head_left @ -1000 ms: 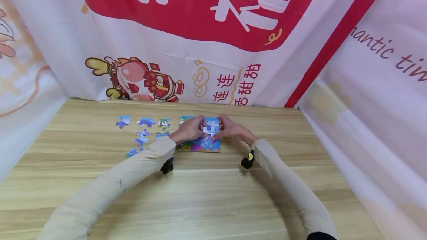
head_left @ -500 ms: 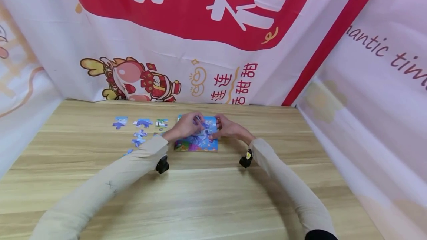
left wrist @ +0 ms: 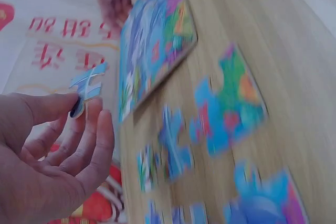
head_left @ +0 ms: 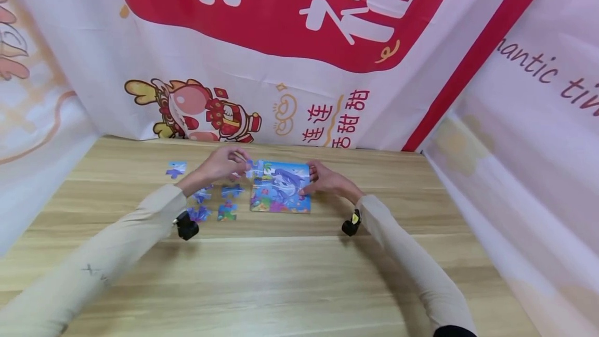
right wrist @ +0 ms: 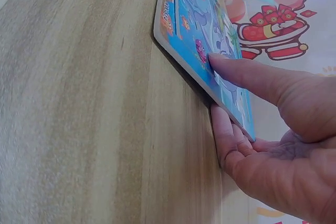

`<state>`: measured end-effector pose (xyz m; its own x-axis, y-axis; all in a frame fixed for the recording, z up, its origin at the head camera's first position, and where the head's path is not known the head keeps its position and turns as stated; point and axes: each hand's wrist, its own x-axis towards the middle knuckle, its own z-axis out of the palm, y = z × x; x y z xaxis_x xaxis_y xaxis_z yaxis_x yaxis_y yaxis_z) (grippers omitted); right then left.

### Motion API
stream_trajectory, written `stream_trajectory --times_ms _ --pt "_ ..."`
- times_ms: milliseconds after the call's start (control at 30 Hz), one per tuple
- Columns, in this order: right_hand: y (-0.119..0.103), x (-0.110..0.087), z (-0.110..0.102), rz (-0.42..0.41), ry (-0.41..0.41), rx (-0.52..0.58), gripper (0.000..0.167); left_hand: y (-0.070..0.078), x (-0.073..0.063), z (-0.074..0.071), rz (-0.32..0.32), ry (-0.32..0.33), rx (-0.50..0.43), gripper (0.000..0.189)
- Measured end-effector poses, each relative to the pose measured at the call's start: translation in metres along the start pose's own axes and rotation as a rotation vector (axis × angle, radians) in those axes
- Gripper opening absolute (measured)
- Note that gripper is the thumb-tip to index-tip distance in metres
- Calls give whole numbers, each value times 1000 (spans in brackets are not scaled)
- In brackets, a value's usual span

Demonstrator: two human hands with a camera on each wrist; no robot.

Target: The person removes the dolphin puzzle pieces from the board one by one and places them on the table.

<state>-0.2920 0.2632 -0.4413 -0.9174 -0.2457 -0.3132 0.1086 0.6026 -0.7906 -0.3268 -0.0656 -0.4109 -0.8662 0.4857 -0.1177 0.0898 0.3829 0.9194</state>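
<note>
My left hand (head_left: 222, 164) pinches a light-blue jigsaw piece (left wrist: 89, 83) between thumb and fingers, raised just off the left edge of the puzzle board (head_left: 276, 201). The board bears a sea picture with dolphins, a palm and coral. At its right edge, my right hand (head_left: 327, 178) grips it, thumb (right wrist: 231, 67) on the picture and other fingers at the edge and underneath. In the right wrist view the board (right wrist: 181, 35) stands tilted, with a dark shadow along its lower edge. Some loose pieces are partly hidden behind the left hand and forearm in the head view.
Several loose jigsaw pieces lie left of the board, among them a green-and-blue one (head_left: 227, 211), a blue one (head_left: 231, 190) and a purple-blue one (head_left: 199, 214). Another piece (head_left: 176, 169) lies farther left. A printed cloth (head_left: 290, 82) hangs behind the wooden table (head_left: 299, 269).
My left hand has moved left from over the board to its left side, with a jigsaw piece between its fingers. The dolphin picture is now uncovered. My right hand stays at the board's right edge.
</note>
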Motion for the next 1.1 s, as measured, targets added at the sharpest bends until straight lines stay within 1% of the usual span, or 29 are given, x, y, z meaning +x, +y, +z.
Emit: stream_trajectory --times_ms 133,367,533,667,900,1000,1100 --pt "1 1 0 -2 -4 3 94 -8 -16 -24 -22 -7 -5 31" --pt "1 0 -2 11 -8 17 96 -26 -34 -54 -56 9 -2 35" --pt "0 0 -1 14 -5 21 96 -39 -48 -71 -86 20 5 38" --pt "1 1 0 19 -6 26 96 -48 -62 -82 -103 36 28 42" --pt "0 2 0 12 -11 21 94 -75 -89 -105 -173 61 78 46" --pt "0 2 0 2 -6 23 93 -83 -97 -113 -204 74 82 46" --pt "2 3 0 -8 -4 30 93 -88 -101 -119 -236 79 74 48"
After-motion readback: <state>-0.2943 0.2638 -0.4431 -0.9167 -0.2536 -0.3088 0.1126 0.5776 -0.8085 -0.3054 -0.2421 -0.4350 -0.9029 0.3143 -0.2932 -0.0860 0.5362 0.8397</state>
